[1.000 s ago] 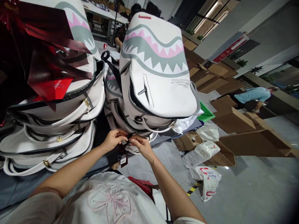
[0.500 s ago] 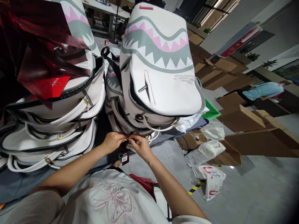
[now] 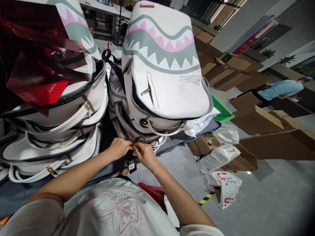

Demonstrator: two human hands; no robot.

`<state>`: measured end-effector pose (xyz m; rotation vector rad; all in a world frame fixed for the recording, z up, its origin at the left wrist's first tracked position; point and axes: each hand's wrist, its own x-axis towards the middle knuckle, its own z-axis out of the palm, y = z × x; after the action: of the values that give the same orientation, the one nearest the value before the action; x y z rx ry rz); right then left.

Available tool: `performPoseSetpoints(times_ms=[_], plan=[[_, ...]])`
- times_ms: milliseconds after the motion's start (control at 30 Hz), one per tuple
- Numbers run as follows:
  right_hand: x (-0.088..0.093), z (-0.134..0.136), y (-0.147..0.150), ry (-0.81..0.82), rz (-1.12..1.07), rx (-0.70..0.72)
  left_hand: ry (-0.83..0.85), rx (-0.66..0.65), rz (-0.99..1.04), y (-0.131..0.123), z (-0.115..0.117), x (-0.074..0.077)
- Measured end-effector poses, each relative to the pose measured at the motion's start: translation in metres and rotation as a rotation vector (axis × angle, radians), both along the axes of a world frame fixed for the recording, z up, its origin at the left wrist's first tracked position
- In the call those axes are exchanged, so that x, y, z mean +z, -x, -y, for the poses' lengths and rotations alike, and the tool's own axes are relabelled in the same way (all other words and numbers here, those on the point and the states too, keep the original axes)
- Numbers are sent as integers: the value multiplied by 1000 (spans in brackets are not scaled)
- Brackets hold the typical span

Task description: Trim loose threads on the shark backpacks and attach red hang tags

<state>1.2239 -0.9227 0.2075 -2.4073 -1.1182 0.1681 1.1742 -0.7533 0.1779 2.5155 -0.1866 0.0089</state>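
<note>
My left hand [image 3: 121, 148] and my right hand [image 3: 145, 153] meet fingertip to fingertip, low in front of a stack of backpacks. Both are closed in a pinch on something small and dark that my fingers mostly hide. Just below them hangs a dark red hang tag [image 3: 132, 166] with a white label; whether its cord is in my fingers I cannot tell. Above my hands lies a white backpack [image 3: 169, 90] with a grey and pink shark-teeth print, on top of other bags. Its pale carry handle [image 3: 167, 133] curves out just above my right hand.
At left stands another stack of white backpacks [image 3: 56, 114], with shiny red wrapping [image 3: 31, 62] over its top. Cardboard boxes [image 3: 261, 118] and white plastic bags [image 3: 219, 157] lie on the floor at right. A person in a light blue top [image 3: 282, 89] bends over farther back.
The view has shifted slightly, so the bag stacks sit a little farther left. My hands stay pinched together at nearly the same spot, with the fingers slightly rearranged.
</note>
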Motion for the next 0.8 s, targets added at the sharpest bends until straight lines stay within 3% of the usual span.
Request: performPoseSetpoints(times_ms=[167,400,567,700,800], plan=[[-5,-1,0,46,30,-23,-39,-6,-13,-3,3,4],[-4,-1,0,64,52,-48,43,72,-21,-5,8,2],[-4,-1,3,81,50,-40,174,2,1,0,3,-8],[-3,-2,5,115,51,-49,373,-68,35,2,-4,-16],[-2,-2,5,117,50,-48,301,-71,3,1,-3,-17]])
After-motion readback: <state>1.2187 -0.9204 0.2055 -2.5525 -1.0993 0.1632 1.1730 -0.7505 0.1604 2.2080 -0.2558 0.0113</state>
